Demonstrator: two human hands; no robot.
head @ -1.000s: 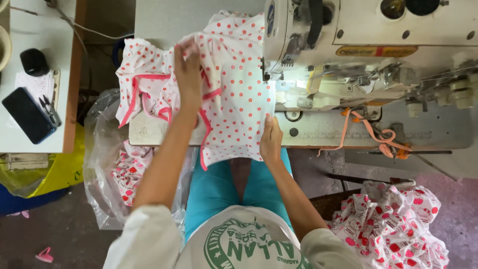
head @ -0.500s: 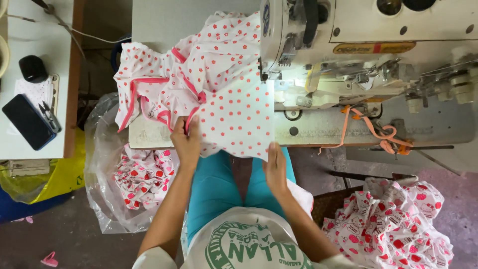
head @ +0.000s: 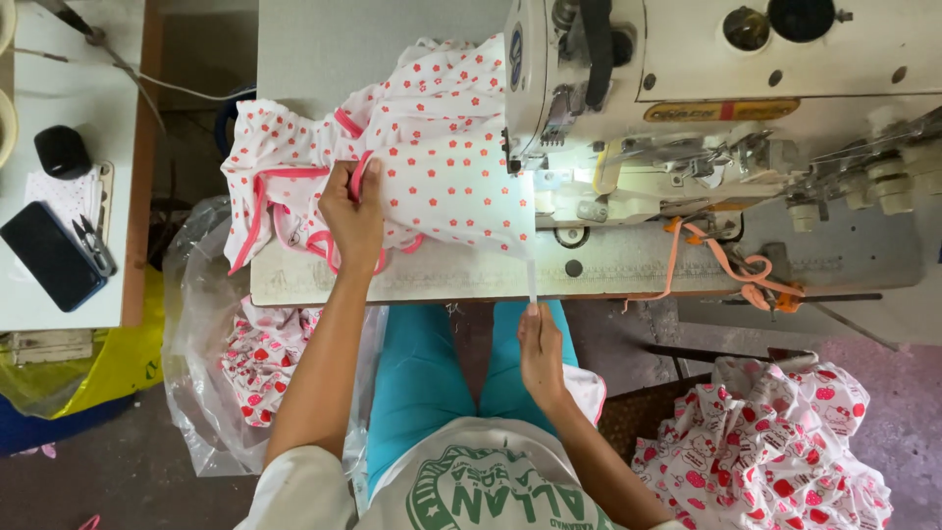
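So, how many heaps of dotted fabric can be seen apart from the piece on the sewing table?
2: one fabric heap in the clear plastic bag below the table's left end, one fabric heap at the lower right. More may be hidden.

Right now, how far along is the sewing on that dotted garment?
Done: pink binding already edges the dotted garment. In hand: the left hand pins it on the sewing machine bed, and the right hand pulls a thin white strip down from near the needle. Left: more printed pieces sit in the plastic bag and the floor pile.
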